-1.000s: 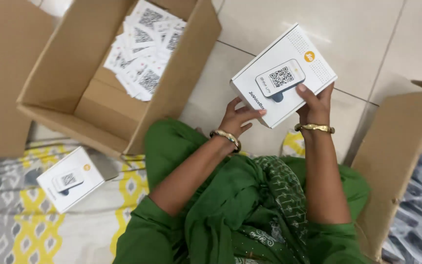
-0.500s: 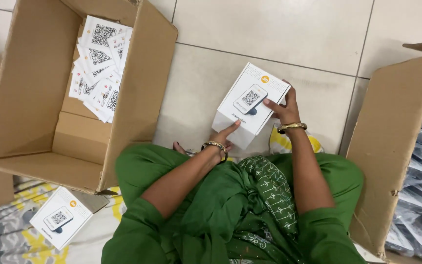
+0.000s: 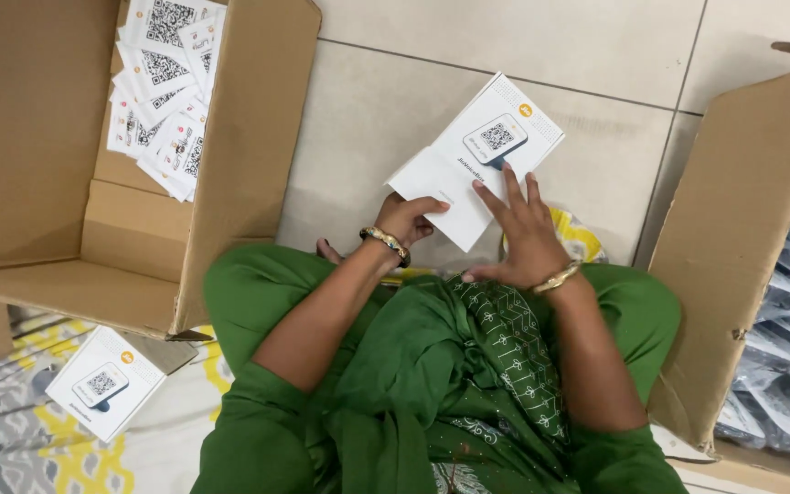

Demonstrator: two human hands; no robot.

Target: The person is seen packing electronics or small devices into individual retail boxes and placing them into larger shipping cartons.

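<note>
Left hand [image 3: 411, 220] pinches the small white rectangular carton [image 3: 477, 157]; right hand [image 3: 521, 230] rests on it, fingers spread. Open brown cardboard box [image 3: 249, 165] of printed cards [image 3: 162, 91] sits at 10 o'clock.

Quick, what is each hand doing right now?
Left hand: closed on the lower edge of the white box.
Right hand: open, fingers spread flat against the same box.

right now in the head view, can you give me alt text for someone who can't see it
A seated person in green holds a white box over a tiled floor, left hand gripping its near end, right hand flat on it. An open cardboard carton of printed cards stands at left.
</note>
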